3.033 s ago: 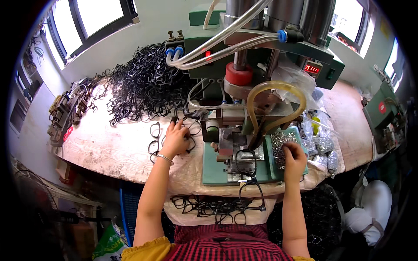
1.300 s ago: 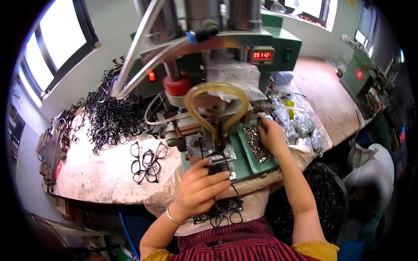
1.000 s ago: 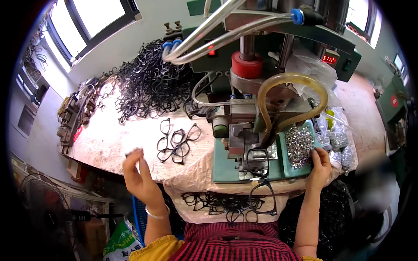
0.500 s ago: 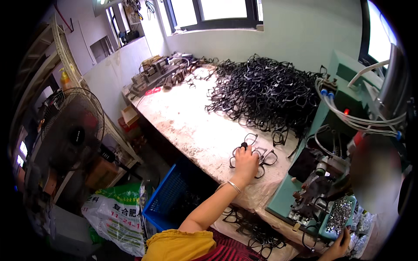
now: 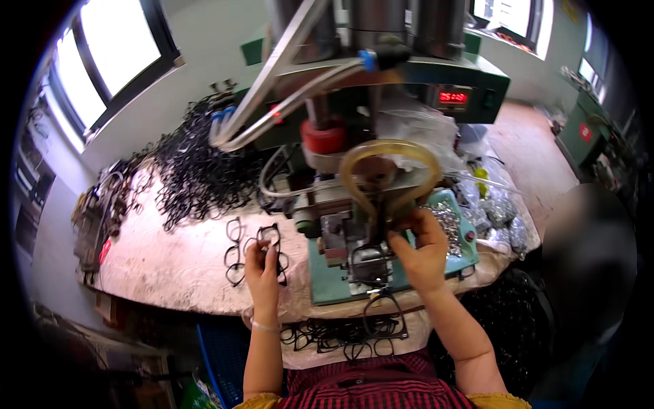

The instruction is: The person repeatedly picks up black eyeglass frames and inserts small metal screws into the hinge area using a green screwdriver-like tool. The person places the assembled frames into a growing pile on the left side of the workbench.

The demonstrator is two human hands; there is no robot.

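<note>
My left hand [image 5: 262, 273] is over the table with its fingers pinched on a dark eyeglass frame [image 5: 270, 234]. Beside it, more eyeglass frames [image 5: 234, 253] lie in a loose row. My right hand [image 5: 424, 258] reaches into the press machine [image 5: 323, 140], thumb and fingers closed near the metal fixture [image 5: 335, 238]; what they hold is hidden. Just left of that hand, a dark frame lens opening shows at the fixture. Another black eyeglass frame [image 5: 405, 334] hangs at the machine's front edge, below the fixture.
A big heap of black frames [image 5: 204, 160] covers the back left. Small metal parts fill a green tray [image 5: 470, 253] beside my right hand, with plastic bags [image 5: 503, 210] farther right. More frames [image 5: 317, 335] lie before my lap. A blue basket [image 5: 216, 354] stands below left.
My view has swung right to the machine. The right hand has gone from the parts tray's edge up to the fixture. The left hand is still among the frames on the table.
</note>
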